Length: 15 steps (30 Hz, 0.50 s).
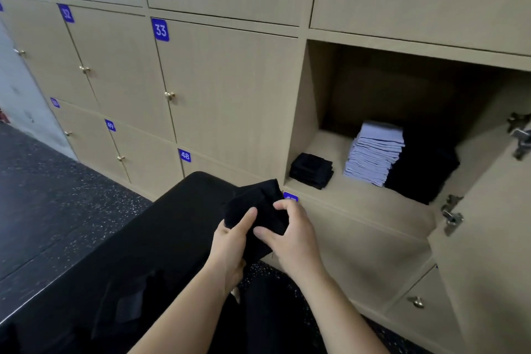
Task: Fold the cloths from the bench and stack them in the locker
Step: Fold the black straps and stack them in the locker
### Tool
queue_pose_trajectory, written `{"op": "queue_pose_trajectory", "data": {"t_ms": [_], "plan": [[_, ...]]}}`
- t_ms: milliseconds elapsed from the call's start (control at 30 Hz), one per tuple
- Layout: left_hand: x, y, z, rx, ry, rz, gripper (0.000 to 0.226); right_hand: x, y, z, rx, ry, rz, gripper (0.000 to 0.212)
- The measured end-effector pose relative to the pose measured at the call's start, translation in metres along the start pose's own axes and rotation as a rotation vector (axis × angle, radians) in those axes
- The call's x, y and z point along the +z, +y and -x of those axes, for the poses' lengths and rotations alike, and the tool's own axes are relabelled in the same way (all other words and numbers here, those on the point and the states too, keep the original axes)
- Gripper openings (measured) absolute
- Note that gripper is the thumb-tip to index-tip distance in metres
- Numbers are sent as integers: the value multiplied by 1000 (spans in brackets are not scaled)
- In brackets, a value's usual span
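Note:
A black cloth point(255, 204), partly folded, is held in the air above the far end of the black bench point(161, 233). My left hand point(230, 244) grips its lower left edge, thumb on top. My right hand point(290, 233) pinches its right side with curled fingers. The open locker point(313, 112) lies to the upper right. Inside it sit a small black folded stack point(311, 170), a tall pale blue stack point(373, 152) and a tall black stack point(422, 164).
The locker's door point(488, 238) hangs open at the right, its metal hinges showing. Closed numbered lockers point(224, 89) fill the wall to the left. More dark cloths point(129, 304) lie on the bench near me. Dark speckled floor point(57, 195) runs along the left.

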<state>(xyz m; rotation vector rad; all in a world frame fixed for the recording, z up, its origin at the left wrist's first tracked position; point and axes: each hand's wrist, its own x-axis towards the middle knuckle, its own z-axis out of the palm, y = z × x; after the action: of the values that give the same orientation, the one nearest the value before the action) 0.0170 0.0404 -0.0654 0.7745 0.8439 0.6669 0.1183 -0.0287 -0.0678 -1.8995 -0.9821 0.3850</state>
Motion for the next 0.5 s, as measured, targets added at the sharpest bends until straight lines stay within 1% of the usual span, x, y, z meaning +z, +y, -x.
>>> {"op": "queue_pose_trajectory", "data": {"t_ms": [167,267,300,367,400,433,500], "plan": [[21,-13,-11,-8,-7,-4,33,-11,18,-10,12,29,76,33],[28,-16,-16,-23,-35,-1,37,-22,27,-18,53,17,17,25],[29,-16,-19,-29,-44,3,44,-26,29,-21,64,8,-15,23],[32,-16,-24,-38,-54,12,65,-36,30,-27,67,10,-88,13],[32,-16,-27,-32,-52,7,72,-40,30,-30,60,15,-119,13],[34,-16,-31,-19,-50,-8,72,-44,31,-34,51,24,-150,17],[37,-15,-39,-4,-47,-27,62,-51,34,-44,51,32,-231,18]]}}
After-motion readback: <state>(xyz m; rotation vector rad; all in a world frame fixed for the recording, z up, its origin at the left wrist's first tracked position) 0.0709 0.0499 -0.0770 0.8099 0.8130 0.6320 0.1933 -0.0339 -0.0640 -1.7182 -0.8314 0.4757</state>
